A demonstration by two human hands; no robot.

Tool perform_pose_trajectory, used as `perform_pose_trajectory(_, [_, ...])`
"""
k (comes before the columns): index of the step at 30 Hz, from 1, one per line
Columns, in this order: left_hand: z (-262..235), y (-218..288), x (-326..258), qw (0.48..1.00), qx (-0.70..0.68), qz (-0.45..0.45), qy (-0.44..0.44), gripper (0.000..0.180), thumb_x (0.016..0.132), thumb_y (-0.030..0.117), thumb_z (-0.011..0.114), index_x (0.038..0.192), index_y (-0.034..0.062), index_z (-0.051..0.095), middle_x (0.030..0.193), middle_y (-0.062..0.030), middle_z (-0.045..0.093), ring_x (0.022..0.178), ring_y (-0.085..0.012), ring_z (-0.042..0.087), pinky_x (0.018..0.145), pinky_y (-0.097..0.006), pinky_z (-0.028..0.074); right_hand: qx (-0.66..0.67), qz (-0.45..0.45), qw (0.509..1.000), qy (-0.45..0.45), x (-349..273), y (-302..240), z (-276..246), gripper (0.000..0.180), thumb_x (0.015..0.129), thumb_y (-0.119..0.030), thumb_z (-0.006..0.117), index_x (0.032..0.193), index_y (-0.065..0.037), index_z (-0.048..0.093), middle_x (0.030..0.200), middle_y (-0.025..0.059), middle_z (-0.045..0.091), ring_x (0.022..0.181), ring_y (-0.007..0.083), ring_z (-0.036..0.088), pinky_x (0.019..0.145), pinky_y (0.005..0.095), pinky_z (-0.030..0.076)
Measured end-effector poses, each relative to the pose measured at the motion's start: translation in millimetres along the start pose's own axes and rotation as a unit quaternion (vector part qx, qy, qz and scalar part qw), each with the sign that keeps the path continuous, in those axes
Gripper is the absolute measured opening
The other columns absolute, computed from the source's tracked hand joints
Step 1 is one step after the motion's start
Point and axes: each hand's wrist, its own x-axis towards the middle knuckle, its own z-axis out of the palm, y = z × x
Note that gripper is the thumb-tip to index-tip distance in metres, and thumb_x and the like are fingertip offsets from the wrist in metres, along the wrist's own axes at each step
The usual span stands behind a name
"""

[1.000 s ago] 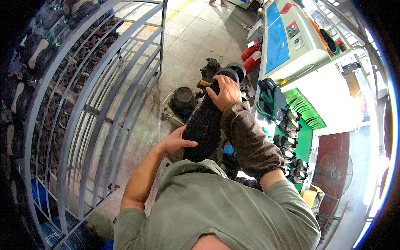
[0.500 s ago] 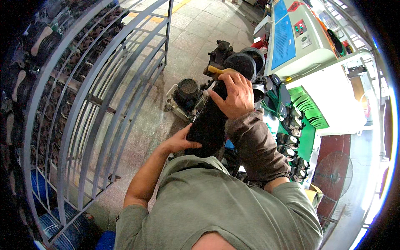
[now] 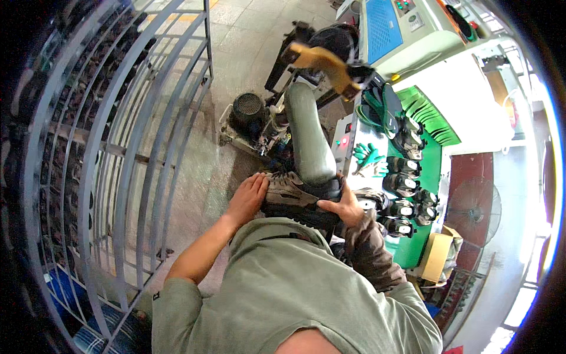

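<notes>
Close in front of my body I hold a brown-grey and black shoe (image 3: 290, 190) with both hands. My left hand (image 3: 247, 199) is wrapped over its left end. At the shoe's right end, by the dark collar, my right hand (image 3: 345, 205) grips with the thumb on the near side. Just beyond the shoe stands a smooth grey-green foot-shaped form (image 3: 309, 133) on a machine, its near end close against the shoe's opening. A yellow bracket-like machine arm (image 3: 323, 62) sits past the form's far end.
Left of the form is a dark motor (image 3: 249, 110) on the floor. Tall grey metal racks (image 3: 150, 147) hold dark shoes along the left. On the right, a green-topped bench (image 3: 414, 251) carries several shoes and green gloves (image 3: 368, 155). A blue-and-cream machine (image 3: 383, 35) stands behind it.
The dark object that lay lengthwise between my hands is gone from over the form, which now shows bare. My right hand has come back from the yellow arm to the shoe near my body.
</notes>
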Motion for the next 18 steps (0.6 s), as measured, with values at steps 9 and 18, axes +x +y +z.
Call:
perform_pose_trajectory(9, [-39, 57, 166, 0.543, -0.804, -0.242, -0.002, 0.064, 0.084, 0.033, 0.074, 0.132, 0.0006, 0.046, 0.127, -0.0143, 0.057, 0.116, -0.0296, 0.056, 0.104, -0.046, 0.043, -0.176, 0.113, 0.972, 0.106, -21, 58, -32, 0.074, 0.063, -0.033, 0.088, 0.120, -0.008, 0.048, 0.105, 0.0217, 0.066, 0.101, 0.0359, 0.065, 0.087, 0.0433, 0.050])
perform_pose_trajectory(18, [-34, 102, 197, 0.380, -0.870, -0.287, 0.128, 0.045, 0.085, 0.026, 0.069, 0.123, 0.0044, 0.057, 0.115, -0.0084, 0.064, 0.107, -0.0233, 0.061, 0.096, -0.044, 0.049, 0.030, -0.039, 0.994, 0.097, 4, 112, -66, 0.062, 0.061, -0.013, 0.087, 0.109, -0.007, 0.048, 0.096, 0.0091, 0.061, 0.090, 0.0204, 0.059, 0.082, 0.0356, 0.051])
